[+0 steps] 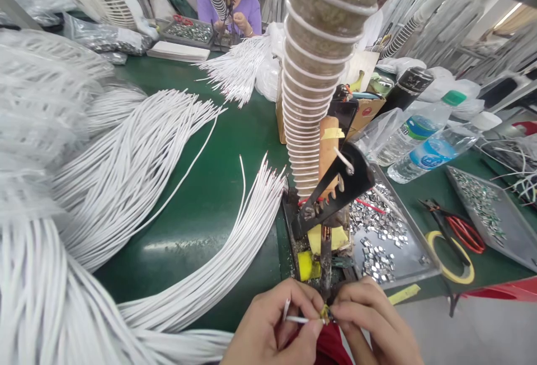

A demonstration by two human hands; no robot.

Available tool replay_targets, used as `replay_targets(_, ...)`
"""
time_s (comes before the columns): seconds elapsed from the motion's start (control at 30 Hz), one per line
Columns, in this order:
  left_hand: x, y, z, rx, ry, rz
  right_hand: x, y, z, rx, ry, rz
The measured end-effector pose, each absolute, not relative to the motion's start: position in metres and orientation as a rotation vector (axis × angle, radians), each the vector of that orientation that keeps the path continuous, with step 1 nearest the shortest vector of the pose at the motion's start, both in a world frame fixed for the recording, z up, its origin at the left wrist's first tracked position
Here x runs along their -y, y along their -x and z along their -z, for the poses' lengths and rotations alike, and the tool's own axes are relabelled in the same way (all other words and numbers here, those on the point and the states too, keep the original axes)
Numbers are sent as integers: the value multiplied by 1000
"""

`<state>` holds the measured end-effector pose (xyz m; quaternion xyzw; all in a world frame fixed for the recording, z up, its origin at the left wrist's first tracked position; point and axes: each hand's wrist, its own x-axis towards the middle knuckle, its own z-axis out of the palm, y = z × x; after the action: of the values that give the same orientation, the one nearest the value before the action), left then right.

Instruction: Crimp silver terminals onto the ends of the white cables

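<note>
Near the table's front edge, my left hand [285,320] pinches a white cable [297,319] close to its end. Thin yellowish wires at that end meet the fingertips of my right hand [373,317]. Those fingers are closed on a tiny dark part that I cannot make out clearly. Just above both hands points the tip of a soldering iron [326,264], held in a black stand [331,186]. A yellow sponge [308,266] sits beside the iron. Left of the stand lies a bundle of white cables [247,236], its ends beside the stand.
A ribbed hose [314,74] hangs over the stand. On the right are a tray of small metal parts [413,242], a tape roll [467,275], red-handled pliers [461,231] and water bottles [436,150]. More white cables [138,169] cover the left. Across the table sits a person [251,4].
</note>
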<state>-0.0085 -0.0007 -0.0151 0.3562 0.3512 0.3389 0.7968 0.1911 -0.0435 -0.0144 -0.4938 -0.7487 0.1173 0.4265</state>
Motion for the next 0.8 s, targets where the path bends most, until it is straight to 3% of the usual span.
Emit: replay_targets(0.8, -7, 2, 3, -882, -832, -803, 51, -179, 26, 1788, 1419, 135)
